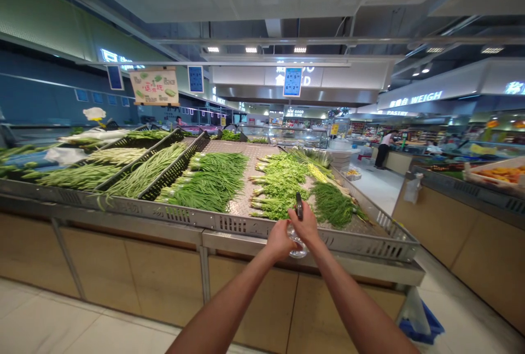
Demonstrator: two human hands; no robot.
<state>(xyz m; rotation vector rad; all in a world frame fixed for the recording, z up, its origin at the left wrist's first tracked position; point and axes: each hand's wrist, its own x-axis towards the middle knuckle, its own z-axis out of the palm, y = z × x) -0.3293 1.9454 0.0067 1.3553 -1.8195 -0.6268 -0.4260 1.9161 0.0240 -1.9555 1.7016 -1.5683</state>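
Over the front rail of the vegetable stand, a clear spray bottle (298,251) with a dark spray head is between my two hands. My left hand (280,241) is closed around the side of its clear body. The right hand (305,222) grips it higher up, at the dark head; the fingers are partly hidden. Just beyond the hands lie bunches of leafy celery (283,179) in a row. To their right is a feathery dark green bunch (332,203), and on the left are bundles of long green chives (213,179).
A grey slotted rail (246,227) edges the stand in front of me. Black perforated dividers (176,165) separate long beans (143,170) at left. A blue basket (426,324) sits on the floor at lower right. A person (384,149) stands by a counter farther off.
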